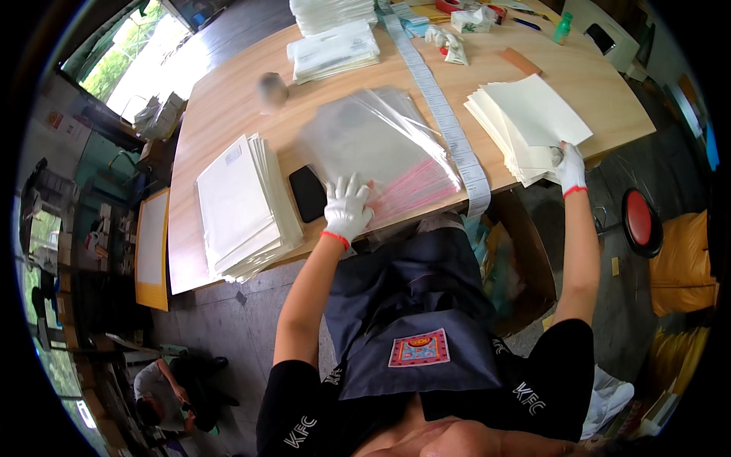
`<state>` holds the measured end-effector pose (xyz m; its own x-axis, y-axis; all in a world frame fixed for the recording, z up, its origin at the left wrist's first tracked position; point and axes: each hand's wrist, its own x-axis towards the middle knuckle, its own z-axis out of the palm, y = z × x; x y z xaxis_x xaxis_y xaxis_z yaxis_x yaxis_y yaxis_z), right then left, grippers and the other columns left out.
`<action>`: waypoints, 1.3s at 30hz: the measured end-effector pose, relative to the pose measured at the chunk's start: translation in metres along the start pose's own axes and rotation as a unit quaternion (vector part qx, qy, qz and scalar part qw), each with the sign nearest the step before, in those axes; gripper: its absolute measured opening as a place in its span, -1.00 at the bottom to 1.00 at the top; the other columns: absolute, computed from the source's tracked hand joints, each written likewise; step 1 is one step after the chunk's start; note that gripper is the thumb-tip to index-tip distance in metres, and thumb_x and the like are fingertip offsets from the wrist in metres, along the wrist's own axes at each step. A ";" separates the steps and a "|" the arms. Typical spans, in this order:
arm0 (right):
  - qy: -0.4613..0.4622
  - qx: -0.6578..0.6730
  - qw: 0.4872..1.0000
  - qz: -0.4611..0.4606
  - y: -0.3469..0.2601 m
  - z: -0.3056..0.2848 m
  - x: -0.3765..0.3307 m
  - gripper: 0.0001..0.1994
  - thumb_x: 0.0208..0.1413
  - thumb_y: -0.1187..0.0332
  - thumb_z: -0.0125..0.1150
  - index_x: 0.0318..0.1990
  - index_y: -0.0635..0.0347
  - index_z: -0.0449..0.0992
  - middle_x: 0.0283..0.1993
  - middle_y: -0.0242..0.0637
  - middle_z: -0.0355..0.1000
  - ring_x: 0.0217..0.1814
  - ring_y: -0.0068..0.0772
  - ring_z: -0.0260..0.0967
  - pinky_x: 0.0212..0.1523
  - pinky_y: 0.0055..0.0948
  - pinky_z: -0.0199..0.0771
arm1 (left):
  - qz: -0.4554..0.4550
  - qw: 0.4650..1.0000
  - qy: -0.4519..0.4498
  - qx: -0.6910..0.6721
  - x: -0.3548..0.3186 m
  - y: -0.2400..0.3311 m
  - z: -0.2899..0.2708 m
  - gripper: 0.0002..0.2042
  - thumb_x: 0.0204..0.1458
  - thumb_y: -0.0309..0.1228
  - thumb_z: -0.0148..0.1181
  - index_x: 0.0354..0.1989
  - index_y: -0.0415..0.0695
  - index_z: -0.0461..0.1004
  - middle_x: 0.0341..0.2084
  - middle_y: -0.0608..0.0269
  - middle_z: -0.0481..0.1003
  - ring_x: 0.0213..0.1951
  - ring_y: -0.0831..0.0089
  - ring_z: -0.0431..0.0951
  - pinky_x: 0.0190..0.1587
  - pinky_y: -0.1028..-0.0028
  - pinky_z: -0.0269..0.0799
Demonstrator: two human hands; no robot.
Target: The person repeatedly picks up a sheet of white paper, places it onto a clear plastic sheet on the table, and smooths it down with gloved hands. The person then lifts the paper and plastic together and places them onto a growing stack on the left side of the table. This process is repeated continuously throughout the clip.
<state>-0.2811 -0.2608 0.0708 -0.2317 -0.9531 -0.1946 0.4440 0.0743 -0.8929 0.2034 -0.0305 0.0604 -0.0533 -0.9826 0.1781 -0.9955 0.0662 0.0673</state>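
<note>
Fingers (pixel 352 190) of my left hand (pixel 347 211) spread flat on the clear sleeves (pixel 381 145), right hand (pixel 569 166) pinching the top cream sheet (pixel 537 110); I judge lifting it comes next.

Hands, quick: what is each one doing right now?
Left hand: open, fingers spread, pressing flat on the stack of clear plastic sleeves.
Right hand: closed, pinching the top cream paper sheet on its stack.

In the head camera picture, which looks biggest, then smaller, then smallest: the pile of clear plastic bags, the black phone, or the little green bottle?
1. Pile of clear plastic bags, by far the biggest.
2. Black phone, much smaller.
3. Green bottle, smallest, but it stands far back on the table, so it may look smaller than it is.
</note>
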 end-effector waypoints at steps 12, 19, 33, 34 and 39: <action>-0.248 -0.067 0.944 0.209 -0.036 0.012 -0.201 -0.59 0.00 0.24 0.06 -0.06 0.39 0.37 -0.23 -0.24 0.46 -0.29 -0.50 0.44 -0.28 -0.57 0.46 | -0.105 0.987 -0.119 0.033 0.023 0.048 -0.019 -0.64 -0.23 -0.37 0.21 -0.16 0.04 0.37 -0.22 0.23 0.39 -0.12 0.20 0.42 -0.23 0.26 0.45; -0.270 -0.054 0.922 0.273 0.027 -0.001 -0.216 -0.59 0.04 0.31 0.03 0.01 0.40 0.32 -0.20 -0.21 0.46 -0.29 -0.52 0.45 -0.34 -0.56 0.47 | -0.054 0.987 0.052 -0.139 -0.001 0.018 0.000 -0.67 -0.29 -0.49 0.14 -0.25 0.02 0.38 -0.24 0.19 0.39 -0.19 0.14 0.43 -0.28 0.23 0.44; -0.143 0.112 0.946 0.269 0.090 0.058 -0.286 -0.86 0.17 0.37 -0.04 -0.17 0.19 0.34 -0.40 -0.41 0.35 -0.55 -0.61 0.26 -0.60 -0.61 0.22 | -0.073 0.906 0.281 -0.309 -0.023 0.051 0.002 -0.61 -0.22 -0.73 0.00 -0.14 -0.12 0.37 -0.16 0.16 0.41 -0.29 0.30 0.51 -0.36 0.48 0.40; -0.164 0.105 0.946 0.258 0.091 0.060 -0.290 -0.86 0.17 0.37 -0.04 -0.17 0.19 0.34 -0.39 -0.41 0.35 -0.54 -0.61 0.26 -0.59 -0.61 0.22 | -0.109 0.845 0.388 -0.353 -0.026 0.062 0.020 -0.53 -0.21 -0.76 -0.01 -0.04 -0.14 0.31 -0.09 0.11 0.37 -0.23 0.30 0.50 -0.31 0.50 0.41; -0.176 0.067 0.957 0.221 0.090 0.066 -0.290 -0.85 0.15 0.36 -0.01 -0.17 0.20 0.34 -0.41 -0.36 0.37 -0.54 -0.55 0.30 -0.61 -0.59 0.23 | -0.272 0.533 0.366 -0.713 -0.011 0.083 0.041 -0.56 0.00 -0.59 0.01 0.11 -0.14 0.15 -0.22 0.19 0.43 -0.24 0.46 0.47 -0.24 0.53 0.42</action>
<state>-0.1168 0.0030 0.0732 0.2996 -0.8785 -0.3721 0.5432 0.4777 -0.6905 0.1183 -0.0210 0.0238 0.7777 -0.6265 0.0511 0.2504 0.3834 0.8890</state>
